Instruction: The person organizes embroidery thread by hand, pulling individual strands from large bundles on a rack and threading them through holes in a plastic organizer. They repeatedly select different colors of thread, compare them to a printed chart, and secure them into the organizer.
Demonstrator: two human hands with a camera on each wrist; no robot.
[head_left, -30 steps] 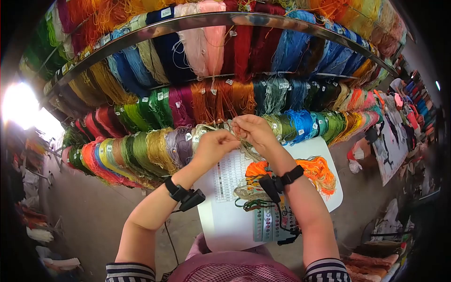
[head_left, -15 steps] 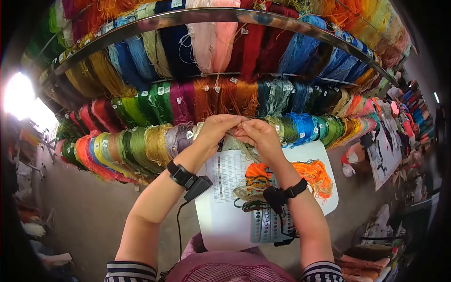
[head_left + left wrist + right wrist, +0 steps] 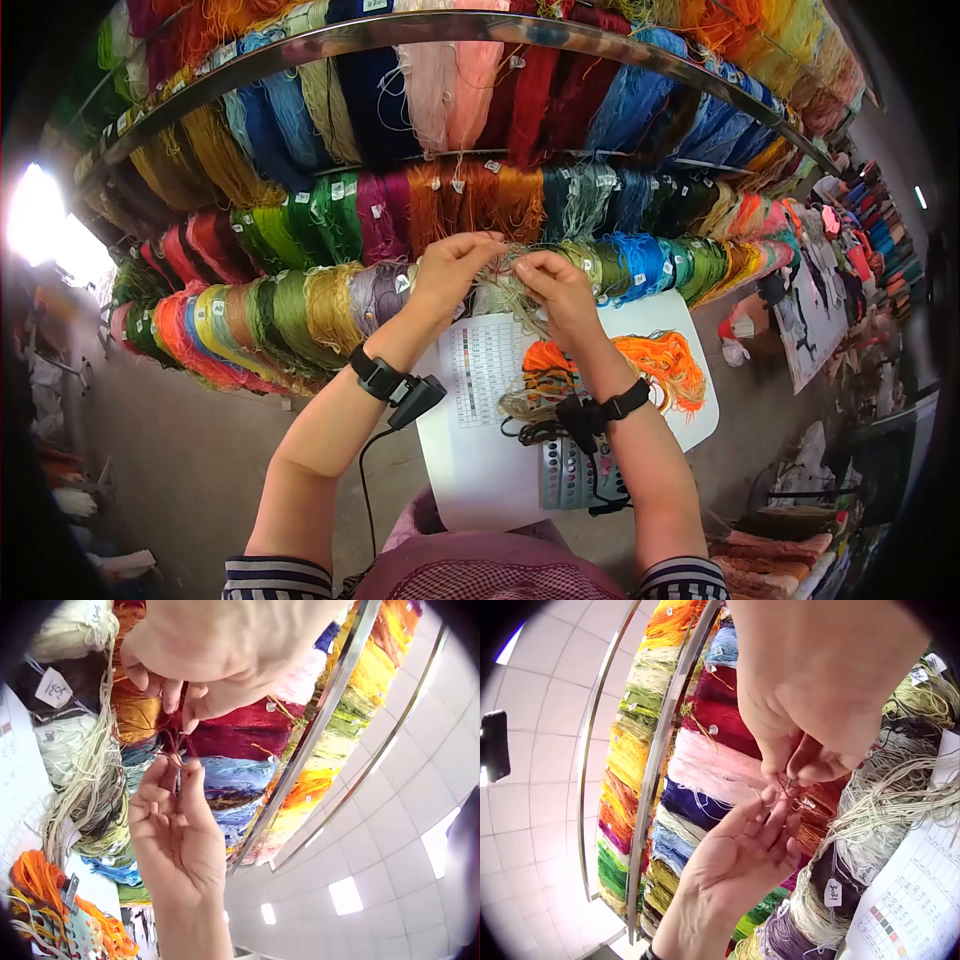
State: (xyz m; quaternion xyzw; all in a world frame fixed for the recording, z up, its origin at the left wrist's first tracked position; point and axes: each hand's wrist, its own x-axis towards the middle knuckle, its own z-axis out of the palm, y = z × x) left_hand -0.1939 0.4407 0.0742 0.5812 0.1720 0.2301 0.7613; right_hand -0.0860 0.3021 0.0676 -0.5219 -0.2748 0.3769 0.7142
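Thin dark red threads [image 3: 174, 741] run between the fingertips of both hands, in front of the hanging yarn. My left hand [image 3: 452, 272] pinches them from the left, its thumb and fingers close together. Opposite it, my right hand [image 3: 562, 292] pinches the same threads, with a small gap between the two hands. In the right wrist view a loop of red thread [image 3: 784, 782] shows at the meeting fingertips. Just below the hands hangs a loose bundle of pale beige yarn [image 3: 86, 769], draped over the lowest row of skeins.
Rows of coloured skeins with white tags hang ahead, under a curved metal rail [image 3: 480, 24]. Below the hands lies a white board [image 3: 470, 490] bearing a printed chart [image 3: 478, 365], orange yarn [image 3: 665, 370] and a punched card [image 3: 565, 478] strung with threads. Black cables trail from the wrist cameras.
The left hand has risen from lower down. The fingertips came together half a second ago and now stand slightly apart.
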